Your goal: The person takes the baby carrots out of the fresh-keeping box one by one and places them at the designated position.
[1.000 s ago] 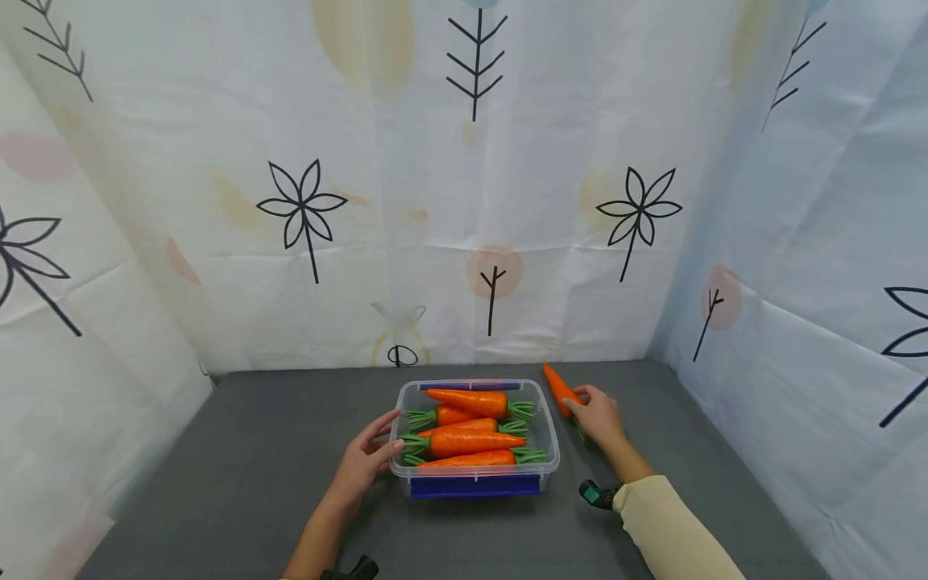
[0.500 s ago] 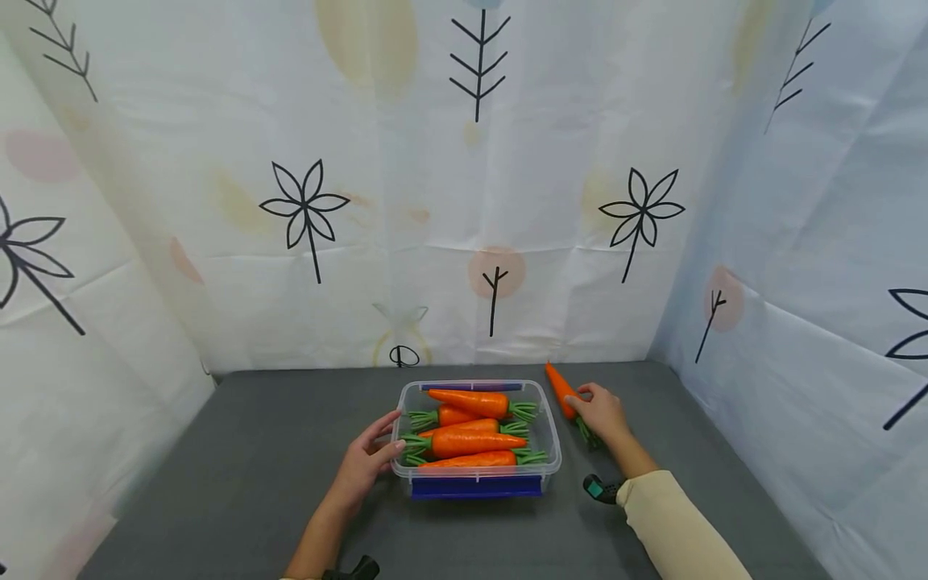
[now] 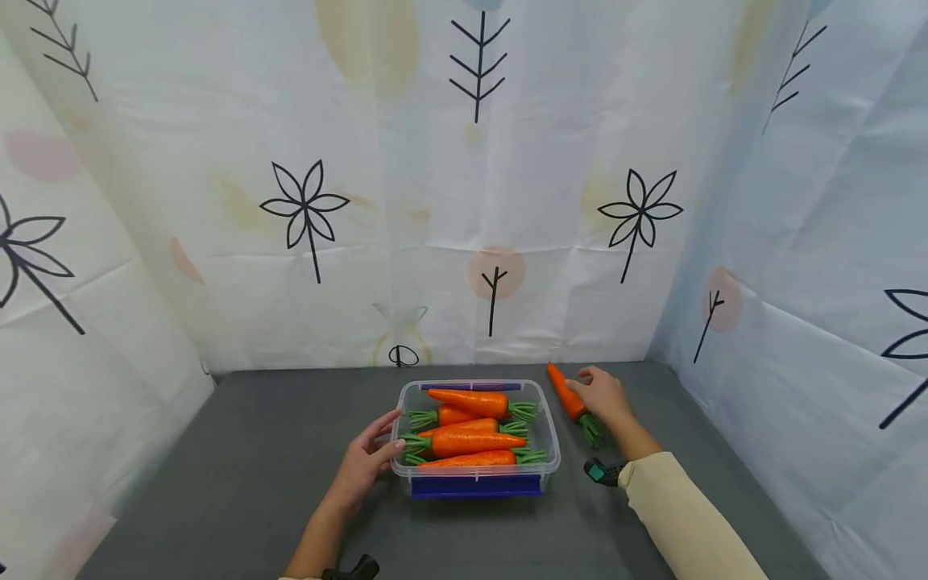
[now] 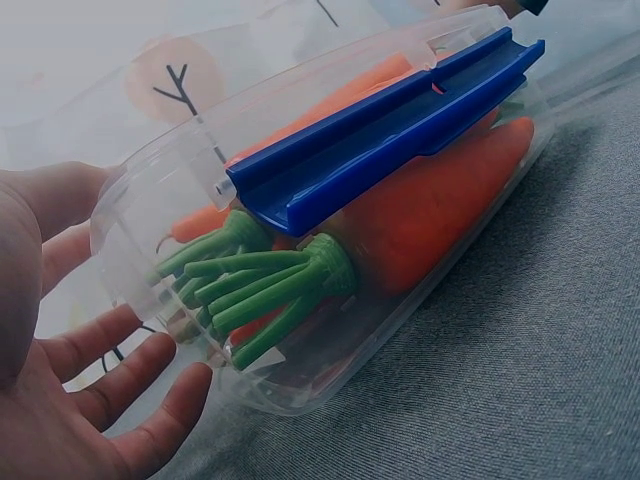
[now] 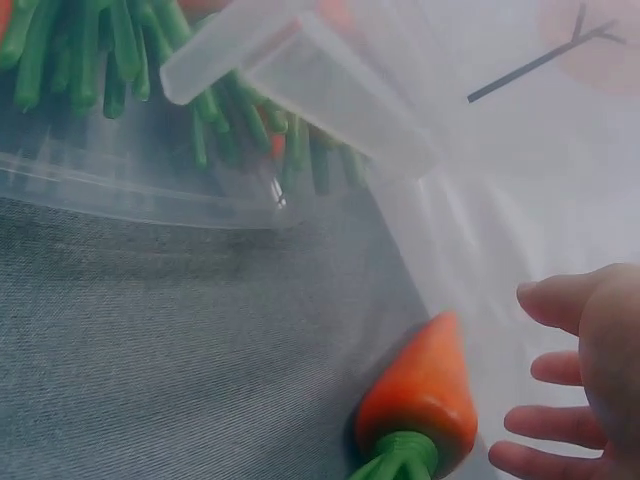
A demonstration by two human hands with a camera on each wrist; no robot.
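A clear plastic box (image 3: 478,470) with blue latches stands on the table, with several orange carrots (image 3: 471,441) with green stem stubs inside. My left hand (image 3: 355,467) is at the box's left end, its fingers spread and nearly straight, fingertips at the wall and thumb by the rim. To the right of the box, a single carrot (image 3: 565,395) lies on the table, tip pointing to the back and green stubs toward me. Just right of this carrot is my right hand (image 3: 605,399); the right wrist view shows its fingers parted and holding nothing.
The grey table (image 3: 254,475) ends at a white patterned curtain (image 3: 406,266) behind and on both sides. A blue latch (image 4: 390,130) sticks out from the box's front, seen close up in the left wrist view. A clear flap (image 5: 340,100) juts from the box's right end.
My right hand has let go of the single carrot and drawn slightly up and right, leaving it on the table with its green stubs uncovered. The left hand and box have stayed put.
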